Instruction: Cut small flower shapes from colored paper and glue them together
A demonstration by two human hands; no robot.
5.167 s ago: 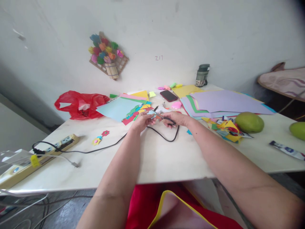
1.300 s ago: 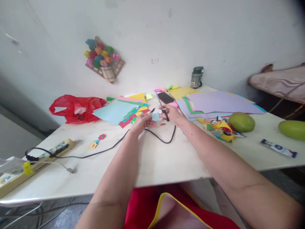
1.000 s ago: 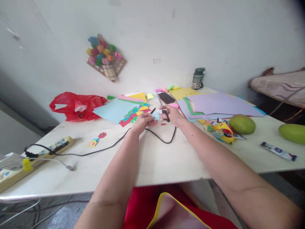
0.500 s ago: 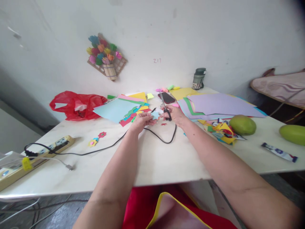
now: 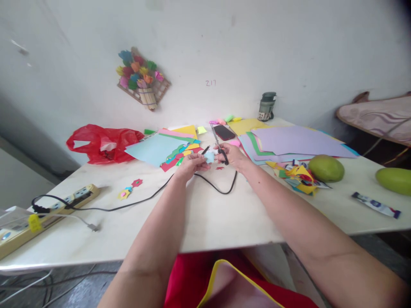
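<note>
Between the fingers of my left hand (image 5: 192, 164) is a small light blue piece of paper (image 5: 209, 157). My right hand (image 5: 233, 155) is closed around the black handles of a pair of scissors (image 5: 222, 155), whose metal blades point up and away from me. Its fingertips are close to the blue paper, and I cannot tell whether they touch it. A tiny red paper scrap (image 5: 220, 168) lies on the table just below the hands. Behind my left hand are red, green and yellow cut paper pieces (image 5: 170, 162).
Coloured sheets lie left (image 5: 157, 149) and right (image 5: 282, 140). A black cable (image 5: 128, 206) runs from a power strip (image 5: 77, 196) beneath my hands. Paper flowers (image 5: 123, 193), a red bag (image 5: 96, 147), a phone (image 5: 224, 132), paper scraps (image 5: 302, 177), a green fruit (image 5: 326, 167) and a tube (image 5: 375, 204) surround them.
The scissors have tilted slightly, their tips now a little further left. The light blue paper has turned slightly in my fingers. Both hands keep nearly the same place.
</note>
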